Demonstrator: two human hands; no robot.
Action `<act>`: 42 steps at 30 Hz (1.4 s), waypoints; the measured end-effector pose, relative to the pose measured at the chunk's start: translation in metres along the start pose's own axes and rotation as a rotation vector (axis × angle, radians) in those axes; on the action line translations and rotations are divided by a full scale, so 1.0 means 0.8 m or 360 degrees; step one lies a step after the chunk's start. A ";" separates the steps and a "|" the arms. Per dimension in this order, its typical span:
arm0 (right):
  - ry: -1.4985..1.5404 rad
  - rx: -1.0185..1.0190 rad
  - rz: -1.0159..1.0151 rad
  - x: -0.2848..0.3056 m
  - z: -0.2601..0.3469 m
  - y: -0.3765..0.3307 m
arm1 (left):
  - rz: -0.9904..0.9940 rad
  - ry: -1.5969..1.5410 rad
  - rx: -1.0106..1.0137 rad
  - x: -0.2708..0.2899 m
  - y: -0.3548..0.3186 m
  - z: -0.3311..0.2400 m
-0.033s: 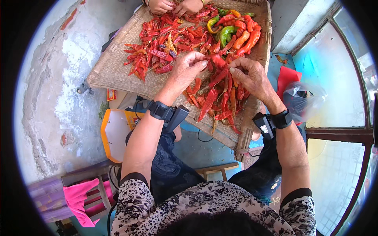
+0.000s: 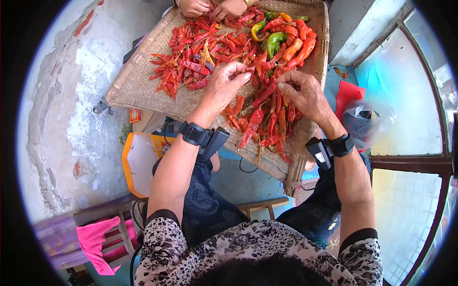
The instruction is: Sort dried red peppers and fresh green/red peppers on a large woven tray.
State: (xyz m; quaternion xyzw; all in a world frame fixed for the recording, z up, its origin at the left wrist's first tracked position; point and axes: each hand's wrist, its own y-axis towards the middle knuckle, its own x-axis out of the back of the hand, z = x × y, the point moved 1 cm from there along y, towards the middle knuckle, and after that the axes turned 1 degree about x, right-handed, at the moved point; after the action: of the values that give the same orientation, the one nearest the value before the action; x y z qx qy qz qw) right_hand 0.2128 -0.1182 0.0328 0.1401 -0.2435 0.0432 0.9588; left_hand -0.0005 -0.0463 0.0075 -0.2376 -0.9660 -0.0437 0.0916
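My left hand [image 2: 228, 85] is pinched closed at the fingertips on a red chili pepper [image 2: 252, 70], much of it hidden by the fingers. Close by on the right, my right hand [image 2: 301, 91] also has its thumb and forefinger pressed together; anything between them is too small to make out. Both hands are over a shallow woven basket [image 2: 128, 90]. Below and between them lies a pile of long, wrinkled red chilies [image 2: 255, 123]. A larger heap of dried red chilies [image 2: 193, 62] spreads farther left. Plumper red, orange and green peppers [image 2: 295, 44] lie at the far right.
Another person's hands [image 2: 210, 8] work in the chilies at the basket's far edge. A plastered wall [image 2: 71, 109] stands on the left, and a framed glass panel [image 2: 405, 95] on the right. Beside the basket are a clear plastic bag [image 2: 369, 123] and a wooden stool [image 2: 262, 206].
The red chili that was stretched between my two hands now shows only as a smaller part beside my left fingertips. My hands have hardly moved.
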 end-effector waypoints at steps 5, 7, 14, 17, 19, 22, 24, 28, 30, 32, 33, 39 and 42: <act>0.0023 -0.0108 0.0000 -0.004 -0.003 -0.001 | -0.0302 0.0796 -0.0378 -0.013 -0.004 -0.024; -0.0020 -0.0121 0.0021 -0.002 0.004 0.001 | -0.0432 0.0832 -0.0302 -0.004 -0.006 -0.040; -0.0131 -0.0018 0.0050 -0.002 0.004 0.002 | -0.0988 0.1675 -0.0459 0.071 -0.009 -0.025; -0.0119 -0.0005 0.0040 -0.001 0.004 0.001 | 0.0238 0.1346 0.0113 0.044 -0.037 -0.007; -0.0138 -0.0055 0.0082 0.000 0.006 0.002 | 0.0407 0.1365 -0.0054 0.030 -0.060 -0.006; -0.0130 -0.0099 0.0114 -0.006 0.006 0.003 | 0.0411 0.1472 -0.0162 0.029 -0.067 0.005; -0.0142 0.0004 0.0073 -0.008 0.005 0.002 | 0.0422 0.1498 -0.0084 0.027 -0.066 0.007; -0.0129 -0.0050 0.0116 -0.010 0.010 0.003 | 0.0296 0.1488 -0.0259 0.034 -0.058 0.010; -0.0108 -0.0072 0.0127 -0.011 0.006 0.003 | 0.0277 0.1461 -0.0283 0.035 -0.056 0.001; -0.0119 -0.0012 0.0109 -0.011 0.008 0.002 | 0.0174 0.1343 -0.0336 0.036 -0.052 -0.009; -0.0129 0.0047 0.0093 -0.011 0.009 0.001 | 0.0078 0.1365 -0.0368 0.037 -0.052 -0.011; -0.0197 0.0189 0.0214 -0.024 0.015 -0.005 | -0.0013 0.1301 -0.0605 0.024 -0.048 -0.036; -0.0207 0.0336 0.0121 -0.043 0.019 -0.009 | -0.0041 0.1291 -0.0698 0.015 -0.047 -0.043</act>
State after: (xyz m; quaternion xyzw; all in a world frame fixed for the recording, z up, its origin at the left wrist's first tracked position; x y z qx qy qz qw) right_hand 0.1767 -0.1297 0.0278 0.2334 -0.3044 0.0956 0.9186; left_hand -0.0227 -0.0784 0.0421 -0.2029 -0.8230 -0.3376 0.4093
